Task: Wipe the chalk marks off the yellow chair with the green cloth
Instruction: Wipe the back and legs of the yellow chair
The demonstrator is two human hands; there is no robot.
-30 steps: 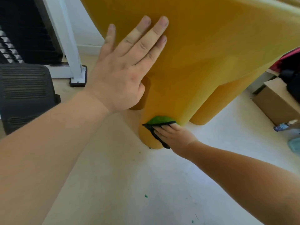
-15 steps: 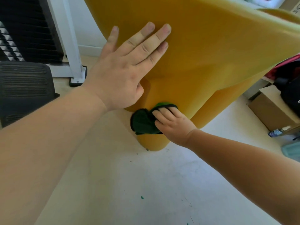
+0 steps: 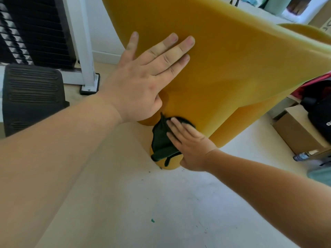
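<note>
The yellow chair [image 3: 232,59] fills the upper middle and right, tilted, its thick round legs standing on the floor. My left hand [image 3: 143,77] lies flat against its broad side with fingers straight and spread. Lower down, my right hand [image 3: 189,145] presses the dark green cloth [image 3: 161,140] against the near leg with straight fingers. The cloth hangs crumpled to the left of the fingers. I see no chalk marks on the visible yellow surface.
A black vented box [image 3: 32,93] sits on the floor at left, beside a white frame post [image 3: 84,51] with a black foot. A cardboard box [image 3: 300,129] and dark bag [image 3: 320,111] stand at right. Small green crumbs [image 3: 152,220] dot the pale floor.
My right hand has slid the cloth across and down the near leg, its fingers now flatter. The left hand stays pressed on the chair's side.
</note>
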